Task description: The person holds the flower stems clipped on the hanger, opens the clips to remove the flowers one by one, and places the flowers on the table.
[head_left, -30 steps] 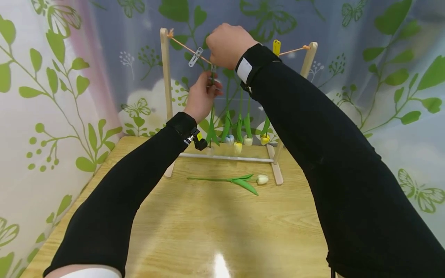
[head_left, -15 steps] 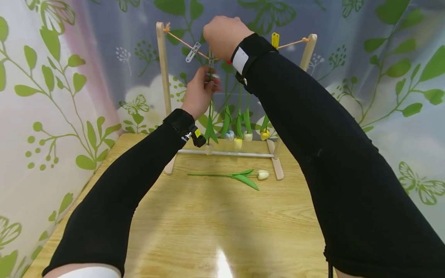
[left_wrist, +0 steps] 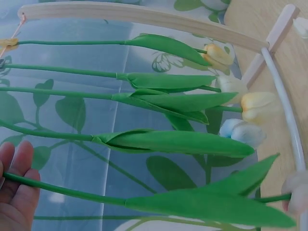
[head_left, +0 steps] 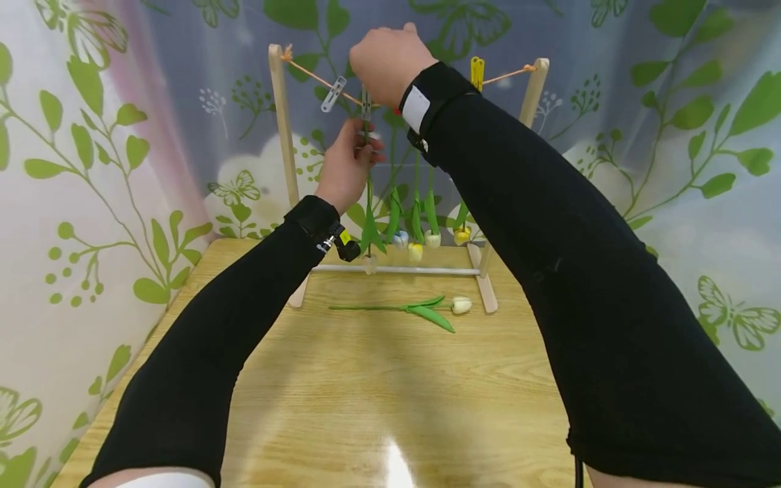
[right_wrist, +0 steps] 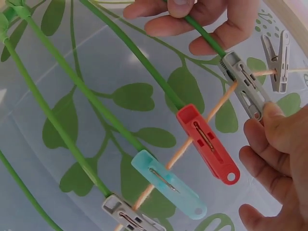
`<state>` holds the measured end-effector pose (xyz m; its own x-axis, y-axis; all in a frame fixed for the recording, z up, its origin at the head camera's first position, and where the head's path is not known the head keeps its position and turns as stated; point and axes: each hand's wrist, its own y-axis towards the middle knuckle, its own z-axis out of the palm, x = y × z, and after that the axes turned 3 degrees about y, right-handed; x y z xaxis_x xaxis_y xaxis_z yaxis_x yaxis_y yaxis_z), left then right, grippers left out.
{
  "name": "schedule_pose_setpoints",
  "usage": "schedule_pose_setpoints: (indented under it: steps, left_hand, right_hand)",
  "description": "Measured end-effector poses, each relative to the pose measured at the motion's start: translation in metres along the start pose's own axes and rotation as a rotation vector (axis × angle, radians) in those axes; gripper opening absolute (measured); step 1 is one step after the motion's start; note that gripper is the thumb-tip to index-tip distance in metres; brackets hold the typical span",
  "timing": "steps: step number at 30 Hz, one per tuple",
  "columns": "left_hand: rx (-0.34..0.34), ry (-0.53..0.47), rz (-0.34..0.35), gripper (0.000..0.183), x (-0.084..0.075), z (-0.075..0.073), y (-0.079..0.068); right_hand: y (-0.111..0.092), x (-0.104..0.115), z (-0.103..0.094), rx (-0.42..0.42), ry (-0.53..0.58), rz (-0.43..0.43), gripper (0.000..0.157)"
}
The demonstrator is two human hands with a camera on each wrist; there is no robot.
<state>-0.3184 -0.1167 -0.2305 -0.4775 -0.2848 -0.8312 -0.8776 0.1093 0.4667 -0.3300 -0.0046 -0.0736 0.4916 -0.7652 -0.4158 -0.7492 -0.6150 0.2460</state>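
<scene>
My left hand [head_left: 344, 166] pinches the green stem of an upside-down artificial tulip [left_wrist: 86, 194], just below the line. Its pale flower [head_left: 369, 264] hangs low, near the frame's white bar. With thumb and fingers my right hand [head_left: 390, 64] holds the handle end of a grey clothespin [right_wrist: 243, 79] on the orange cord [right_wrist: 222, 102]. The stem's end meets the clothespin's mouth; whether it is clamped firmly I cannot tell. Beside it, a red clothespin [right_wrist: 207, 144], a light blue clothespin [right_wrist: 168, 183] and another grey clothespin [right_wrist: 130, 214] hold hanging stems.
A spare grey clothespin [head_left: 333, 94] sits on the cord at left, a yellow clothespin [head_left: 477, 71] at right. Wooden posts [head_left: 282, 122] carry the cord. One white tulip [head_left: 462, 305] lies on the table [head_left: 366, 379]. A patterned curtain [head_left: 232, 149] hangs behind.
The head view has shifted slightly. More of the grey clothespin shows below my right hand than one second ago. Both hands keep nearly the same place and hold.
</scene>
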Motion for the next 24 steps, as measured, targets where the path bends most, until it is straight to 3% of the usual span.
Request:
schedule_pose_setpoints:
  steps: [7, 14, 24]
  left_hand:
    - [0.022, 0.026, -0.027, 0.035, 0.014, 0.005, 0.004]
    - [0.034, -0.004, -0.020, 0.035, 0.013, 0.005, -0.001]
    - [0.015, 0.043, 0.001, 0.032, 0.043, 0.013, 0.012]
  right_hand:
    - [0.001, -0.006, 0.002, -0.005, -0.021, 0.014, 0.033]
    - [0.000, -0.009, 0.002, -0.015, -0.016, 0.016, 0.033]
    - [-0.002, -0.020, 0.009, -0.028, 0.000, 0.033, 0.032]
